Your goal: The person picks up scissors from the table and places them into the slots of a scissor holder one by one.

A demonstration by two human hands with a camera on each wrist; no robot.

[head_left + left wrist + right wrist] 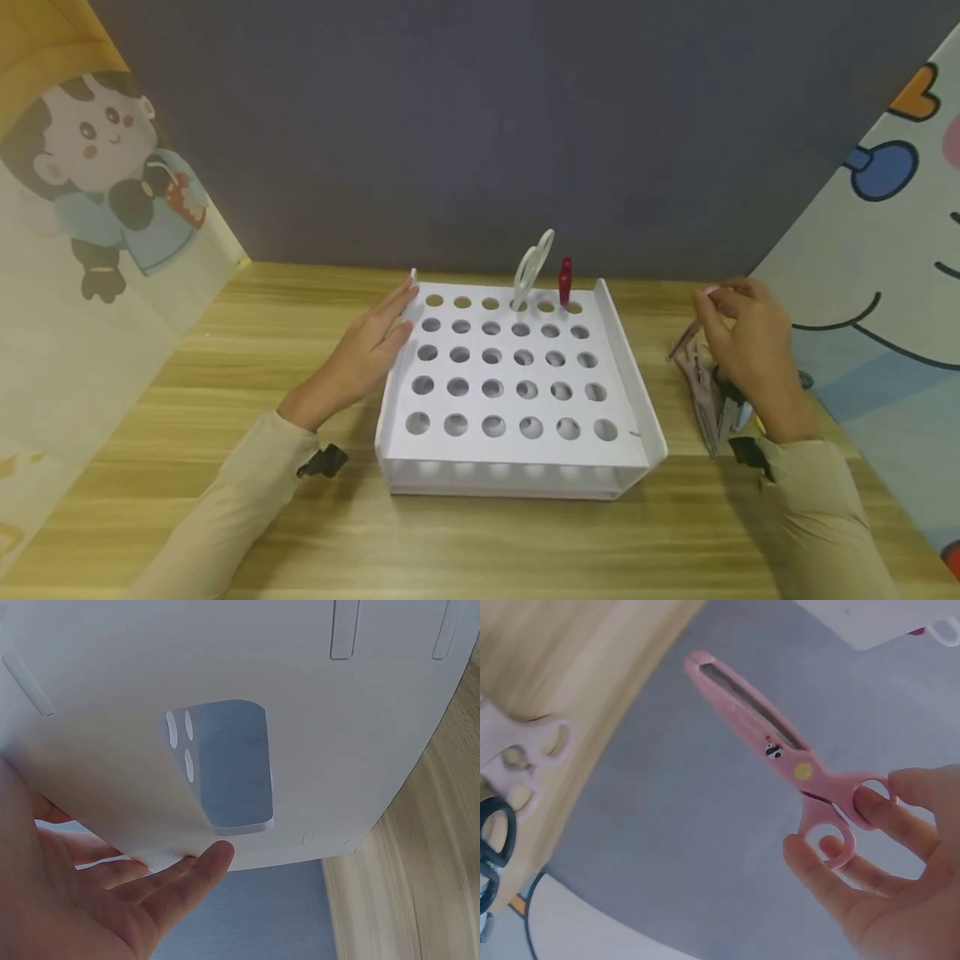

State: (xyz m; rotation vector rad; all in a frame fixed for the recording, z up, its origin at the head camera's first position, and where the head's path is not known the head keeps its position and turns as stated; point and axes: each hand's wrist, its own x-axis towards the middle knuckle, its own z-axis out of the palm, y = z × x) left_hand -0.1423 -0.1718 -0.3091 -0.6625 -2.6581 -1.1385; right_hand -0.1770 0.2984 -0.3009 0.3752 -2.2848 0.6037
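Observation:
A white rack [506,371] with rows of round holes stands on the table. Against its left side panel [315,757], which has a cut-out, my left hand [367,346] rests with fairly straight fingers. My right hand [753,333], to the right of the rack, pinches a pair of pink scissors [761,724] by the finger loops. Their blades, in a pink cover, point away from the hand. In the rack's back row stand a white looped handle [529,267] and a red handle [566,279]; whatever is below them is hidden.
Under my right hand lies a pile with pale lilac scissors [699,392] and dark-handled scissors [495,832], partly covered by the hand. A grey wall [480,133] rises behind the table [300,517]. Printed panels [885,333] flank both sides.

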